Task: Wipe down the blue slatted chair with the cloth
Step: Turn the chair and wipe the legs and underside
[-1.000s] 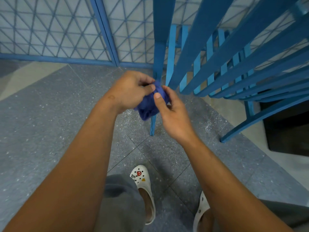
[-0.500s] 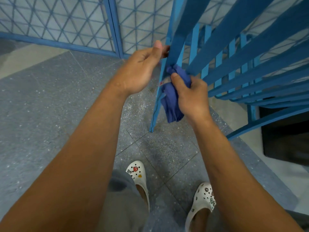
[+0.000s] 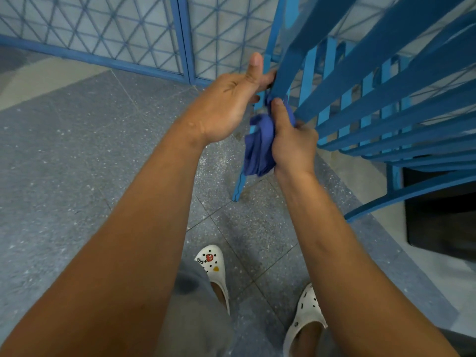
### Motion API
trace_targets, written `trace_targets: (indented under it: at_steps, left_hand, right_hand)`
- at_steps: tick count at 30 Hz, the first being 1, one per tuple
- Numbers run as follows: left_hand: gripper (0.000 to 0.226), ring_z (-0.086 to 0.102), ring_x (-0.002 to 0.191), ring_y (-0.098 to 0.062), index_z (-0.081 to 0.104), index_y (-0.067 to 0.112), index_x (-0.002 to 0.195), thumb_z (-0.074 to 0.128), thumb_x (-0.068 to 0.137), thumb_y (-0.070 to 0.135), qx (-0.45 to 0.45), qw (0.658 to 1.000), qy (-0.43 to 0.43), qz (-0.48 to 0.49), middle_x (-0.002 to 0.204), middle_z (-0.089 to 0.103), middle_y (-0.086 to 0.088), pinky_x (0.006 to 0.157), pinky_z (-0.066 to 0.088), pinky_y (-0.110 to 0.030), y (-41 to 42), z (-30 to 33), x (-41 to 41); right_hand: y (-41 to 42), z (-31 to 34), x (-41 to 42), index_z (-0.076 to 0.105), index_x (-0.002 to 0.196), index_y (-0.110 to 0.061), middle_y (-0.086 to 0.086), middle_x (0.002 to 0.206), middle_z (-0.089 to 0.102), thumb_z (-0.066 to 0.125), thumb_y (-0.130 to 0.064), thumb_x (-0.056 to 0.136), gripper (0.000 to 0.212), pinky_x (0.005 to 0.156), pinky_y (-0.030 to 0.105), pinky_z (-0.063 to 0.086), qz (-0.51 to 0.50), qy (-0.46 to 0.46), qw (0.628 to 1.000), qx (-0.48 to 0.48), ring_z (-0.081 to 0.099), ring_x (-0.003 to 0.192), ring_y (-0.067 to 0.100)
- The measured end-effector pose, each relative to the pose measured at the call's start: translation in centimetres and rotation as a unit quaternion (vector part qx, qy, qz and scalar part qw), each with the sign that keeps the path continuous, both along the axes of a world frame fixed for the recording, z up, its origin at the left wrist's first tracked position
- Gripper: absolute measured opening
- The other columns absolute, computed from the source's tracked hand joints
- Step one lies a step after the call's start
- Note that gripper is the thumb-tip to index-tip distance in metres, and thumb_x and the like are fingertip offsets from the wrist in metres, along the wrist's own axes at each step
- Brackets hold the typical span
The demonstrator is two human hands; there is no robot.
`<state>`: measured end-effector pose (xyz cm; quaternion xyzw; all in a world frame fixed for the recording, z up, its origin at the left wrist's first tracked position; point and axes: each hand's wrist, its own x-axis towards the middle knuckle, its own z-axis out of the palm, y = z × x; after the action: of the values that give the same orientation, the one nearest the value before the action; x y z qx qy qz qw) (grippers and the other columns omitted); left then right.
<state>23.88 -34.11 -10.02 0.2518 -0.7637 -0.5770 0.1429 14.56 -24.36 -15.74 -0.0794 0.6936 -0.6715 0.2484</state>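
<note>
Wiping the near edge of the blue chair, one hand steadying it, the other working the cloth.

Left of centre, the left hand [image 3: 226, 104] grips the chair [image 3: 365, 81] frame, thumb raised; keeping that hold firm should stop the chair shifting. Just right, the right hand [image 3: 291, 140] is closed on the bunched cloth [image 3: 257, 148], soft and creased, pressed to a smooth painted slat; long strokes along each flat slat seem best. Speckled grey floor [image 3: 77, 150] lies below.

Both hands fwd: left hand [image 3: 226, 109] gripping, right hand [image 3: 293, 143] fisted.
</note>
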Motion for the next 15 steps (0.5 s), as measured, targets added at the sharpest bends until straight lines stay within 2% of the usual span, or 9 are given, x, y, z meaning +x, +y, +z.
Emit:
trace_targets:
  at_steps: [1, 3, 4, 7, 9, 11, 13, 15]
  left_hand:
    - [0.060, 0.057, 0.122, 0.005, 0.054, 0.027, 0.144, 0.014, 0.107, 0.053, 0.005, 1.000, 0.007, -0.002, 0.144, 0.056, 0.014, 0.105, 0.044, -0.018, 0.1, 0.1, 0.0]
    - [0.060, 0.056, 0.112, 0.015, 0.054, 0.023, 0.144, 0.014, 0.108, 0.050, 0.003, 1.000, 0.011, -0.004, 0.142, 0.056, 0.016, 0.097, 0.043, -0.007, 0.3, 0.4, 0.1]
    - [0.060, 0.056, 0.111, 0.016, 0.054, 0.024, 0.144, 0.014, 0.108, 0.050, -0.002, 1.000, 0.010, -0.005, 0.141, 0.056, 0.018, 0.098, 0.042, -0.007, 0.3, 0.4, 0.2]
    - [0.057, 0.056, 0.120, 0.008, 0.055, 0.027, 0.143, 0.019, 0.108, 0.053, -0.011, 1.000, 0.006, -0.006, 0.144, 0.055, 0.017, 0.105, 0.042, -0.017, -0.1, -0.1, 0.2]
    - [0.042, 0.056, 0.118, 0.013, 0.061, 0.029, 0.136, 0.034, 0.109, 0.044, -0.017, 0.999, 0.031, -0.006, 0.137, 0.060, 0.020, 0.103, 0.043, -0.015, -0.2, -0.7, 0.0]
    - [0.029, 0.056, 0.114, 0.018, 0.064, 0.023, 0.130, 0.047, 0.107, 0.029, -0.019, 0.999, 0.044, 0.002, 0.133, 0.062, 0.015, 0.099, 0.042, -0.009, -0.5, -2.0, -0.4]
    - [0.030, 0.057, 0.113, 0.016, 0.065, 0.015, 0.131, 0.054, 0.105, 0.023, -0.027, 0.999, 0.035, 0.008, 0.131, 0.064, 0.012, 0.096, 0.042, -0.006, -0.9, -3.2, -0.6]
    - [0.031, 0.060, 0.110, 0.014, 0.066, 0.015, 0.132, 0.060, 0.102, 0.024, -0.043, 0.999, 0.019, 0.011, 0.125, 0.068, 0.013, 0.092, 0.044, -0.005, -1.3, -4.0, -1.2]
  right_hand:
    - [-0.4, 0.5, 0.0, 0.076, 0.084, -0.002, 0.010, 0.077, 0.077, 0.072, -0.031, 0.093, 0.030, 0.067, 0.041, 0.063, -0.006, 0.001, 1.000, -0.029, 0.075, 0.071, 0.024]
    - [-0.8, 0.3, 0.0, 0.077, 0.084, -0.001, 0.011, 0.080, 0.078, 0.072, -0.032, 0.093, 0.033, 0.069, 0.042, 0.063, -0.004, 0.017, 0.999, -0.030, 0.076, 0.076, 0.027]
    - [-0.9, -0.4, 0.1, 0.078, 0.082, -0.003, 0.011, 0.079, 0.078, 0.073, -0.035, 0.092, 0.034, 0.072, 0.044, 0.063, 0.002, 0.017, 1.000, -0.010, 0.076, 0.077, 0.026]
    - [0.0, -3.8, 0.2, 0.075, 0.073, -0.012, -0.003, 0.070, 0.076, 0.073, -0.038, 0.090, 0.031, 0.074, 0.042, 0.061, 0.005, -0.024, 0.996, 0.086, 0.072, 0.070, 0.011]
    - [1.3, -6.1, -0.2, 0.075, 0.078, -0.015, -0.001, 0.077, 0.077, 0.071, -0.046, 0.087, 0.033, 0.081, 0.048, 0.061, 0.018, -0.045, 0.991, 0.123, 0.074, 0.077, 0.016]
    - [3.0, -7.6, -0.3, 0.076, 0.090, -0.015, 0.004, 0.087, 0.078, 0.067, -0.049, 0.088, 0.035, 0.084, 0.050, 0.060, 0.049, -0.042, 0.988, 0.141, 0.076, 0.087, 0.023]
    - [5.0, -7.5, -0.1, 0.074, 0.100, -0.016, 0.002, 0.094, 0.078, 0.065, -0.036, 0.098, 0.022, 0.084, 0.043, 0.061, 0.072, -0.036, 0.986, 0.147, 0.075, 0.089, 0.017]
    - [6.5, -7.7, -0.4, 0.067, 0.104, -0.014, -0.002, 0.090, 0.074, 0.064, -0.021, 0.101, 0.009, 0.069, 0.031, 0.058, 0.087, -0.013, 0.986, 0.143, 0.073, 0.076, 0.007]
